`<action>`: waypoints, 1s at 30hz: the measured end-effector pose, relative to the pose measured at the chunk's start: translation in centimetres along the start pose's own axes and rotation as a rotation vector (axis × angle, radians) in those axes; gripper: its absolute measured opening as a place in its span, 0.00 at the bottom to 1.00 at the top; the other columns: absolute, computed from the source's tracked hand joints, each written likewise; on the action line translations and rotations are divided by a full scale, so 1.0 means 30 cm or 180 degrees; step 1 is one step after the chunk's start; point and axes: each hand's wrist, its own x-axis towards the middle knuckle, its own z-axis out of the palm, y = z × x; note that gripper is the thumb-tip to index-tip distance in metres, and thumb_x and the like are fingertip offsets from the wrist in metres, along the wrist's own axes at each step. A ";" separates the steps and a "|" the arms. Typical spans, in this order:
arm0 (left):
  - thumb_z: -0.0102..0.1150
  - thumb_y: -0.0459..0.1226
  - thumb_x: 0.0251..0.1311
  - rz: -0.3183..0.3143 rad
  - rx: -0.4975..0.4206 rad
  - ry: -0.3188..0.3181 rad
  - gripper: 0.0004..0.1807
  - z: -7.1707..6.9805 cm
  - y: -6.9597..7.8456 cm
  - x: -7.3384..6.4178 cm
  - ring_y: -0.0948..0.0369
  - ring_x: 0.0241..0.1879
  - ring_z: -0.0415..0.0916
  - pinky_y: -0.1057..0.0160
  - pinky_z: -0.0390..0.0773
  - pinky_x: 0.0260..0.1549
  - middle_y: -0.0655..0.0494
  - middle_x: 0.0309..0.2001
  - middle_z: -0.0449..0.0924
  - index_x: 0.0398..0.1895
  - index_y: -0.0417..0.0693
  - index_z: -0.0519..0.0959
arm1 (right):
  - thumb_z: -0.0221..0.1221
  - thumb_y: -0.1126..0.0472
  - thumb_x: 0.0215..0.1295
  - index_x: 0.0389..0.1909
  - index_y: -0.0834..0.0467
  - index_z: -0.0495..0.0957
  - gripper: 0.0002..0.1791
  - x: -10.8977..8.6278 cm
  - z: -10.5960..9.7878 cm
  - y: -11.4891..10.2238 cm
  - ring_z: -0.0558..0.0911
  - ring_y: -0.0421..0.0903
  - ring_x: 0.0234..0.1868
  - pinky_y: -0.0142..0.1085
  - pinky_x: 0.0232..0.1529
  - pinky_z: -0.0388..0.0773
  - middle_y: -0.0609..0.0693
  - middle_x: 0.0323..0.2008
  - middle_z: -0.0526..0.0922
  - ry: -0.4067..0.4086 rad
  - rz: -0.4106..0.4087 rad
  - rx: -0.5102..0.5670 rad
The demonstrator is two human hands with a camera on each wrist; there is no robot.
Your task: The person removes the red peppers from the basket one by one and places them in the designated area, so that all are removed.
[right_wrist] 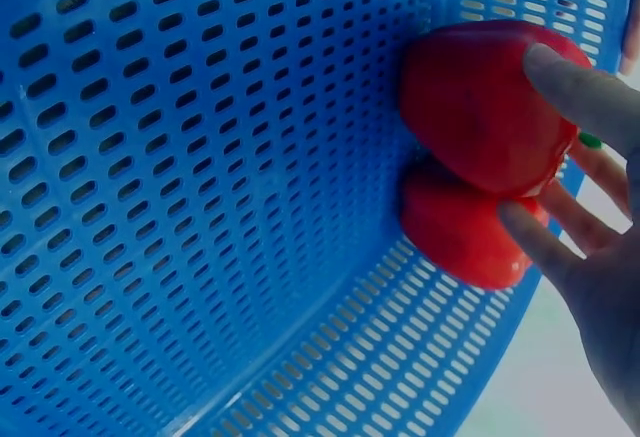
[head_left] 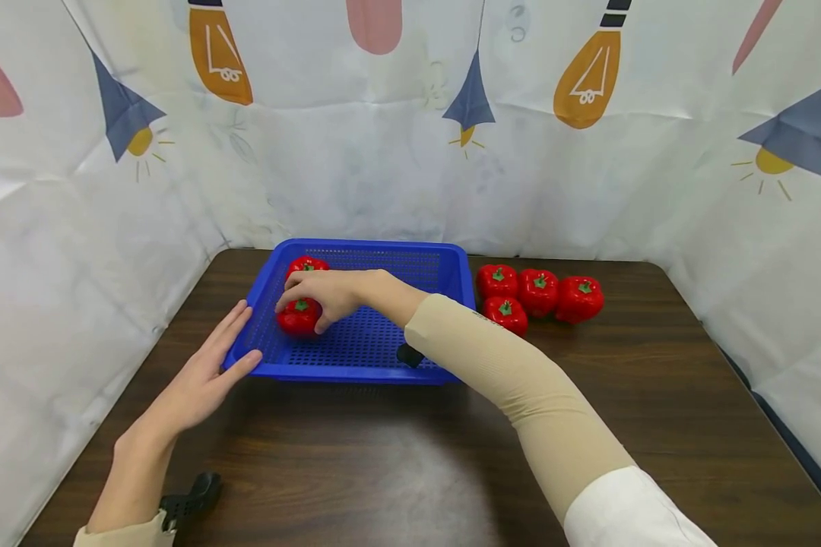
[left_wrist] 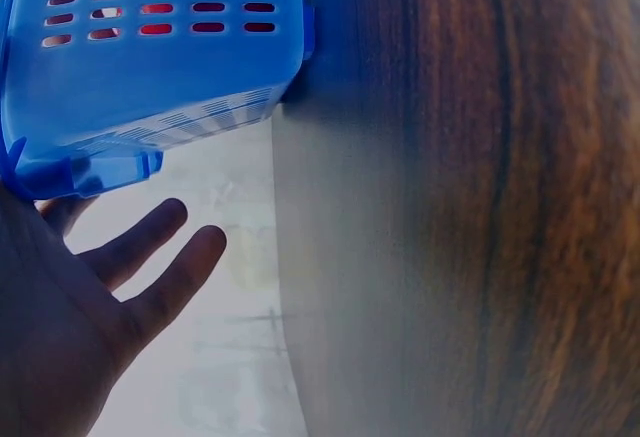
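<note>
A blue perforated plastic basket [head_left: 356, 372] stands toward the back of the dark wooden table. My right hand [head_left: 331, 292] reaches into its left side and grips a red bell pepper [head_left: 299, 317], thumb on one side and fingers on the other. Just behind it in the basket sits a second red bell pepper [head_left: 308, 264], partly hidden by the hand; in the right wrist view this pepper [right_wrist: 455, 232] lies against the first. My left hand [head_left: 208, 380] is at the basket's left front corner with fingers straight and spread, thumb over the rim.
Several more red bell peppers [head_left: 538, 292] sit in a cluster on the table [head_left: 657, 395], right of the basket. A patterned white cloth [head_left: 383, 175] hangs behind the table and along its sides. A black wrist strap [head_left: 188, 501] is on the left forearm.
</note>
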 end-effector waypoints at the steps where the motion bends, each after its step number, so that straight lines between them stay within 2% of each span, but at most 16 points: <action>1: 0.54 0.41 0.76 -0.0004 0.0005 -0.0001 0.40 0.001 0.000 0.000 0.39 0.79 0.39 0.22 0.44 0.65 0.48 0.83 0.39 0.84 0.49 0.48 | 0.71 0.55 0.64 0.74 0.43 0.68 0.38 -0.001 -0.001 -0.001 0.58 0.44 0.74 0.39 0.69 0.66 0.48 0.74 0.61 -0.0002 0.0008 -0.0011; 6: 0.55 0.41 0.75 -0.0023 0.0008 0.0017 0.40 -0.001 0.002 0.003 0.40 0.79 0.39 0.23 0.44 0.66 0.48 0.83 0.40 0.84 0.50 0.49 | 0.71 0.57 0.63 0.70 0.44 0.70 0.35 -0.003 -0.001 -0.006 0.59 0.45 0.73 0.38 0.68 0.68 0.49 0.73 0.61 -0.0001 0.0005 -0.0024; 15: 0.55 0.42 0.76 -0.0042 0.0048 0.0024 0.40 0.002 -0.003 0.000 0.41 0.80 0.39 0.23 0.44 0.66 0.50 0.83 0.39 0.84 0.50 0.49 | 0.71 0.59 0.63 0.70 0.42 0.69 0.36 -0.015 -0.003 -0.017 0.61 0.44 0.72 0.37 0.66 0.71 0.46 0.71 0.64 -0.0149 0.0094 0.0039; 22: 0.55 0.43 0.75 -0.0078 0.0050 0.0025 0.40 -0.002 0.005 -0.001 0.41 0.80 0.39 0.23 0.44 0.66 0.48 0.83 0.40 0.84 0.50 0.49 | 0.72 0.60 0.63 0.73 0.44 0.70 0.38 -0.046 -0.011 -0.020 0.61 0.45 0.71 0.38 0.66 0.70 0.47 0.71 0.65 -0.0276 0.0048 -0.0025; 30: 0.56 0.40 0.75 0.0025 -0.0016 0.0040 0.40 0.003 0.002 -0.002 0.40 0.79 0.39 0.25 0.42 0.68 0.47 0.83 0.40 0.84 0.47 0.50 | 0.72 0.64 0.62 0.71 0.48 0.72 0.36 -0.107 -0.017 -0.018 0.62 0.45 0.70 0.37 0.65 0.71 0.48 0.69 0.67 -0.0308 0.0026 0.0108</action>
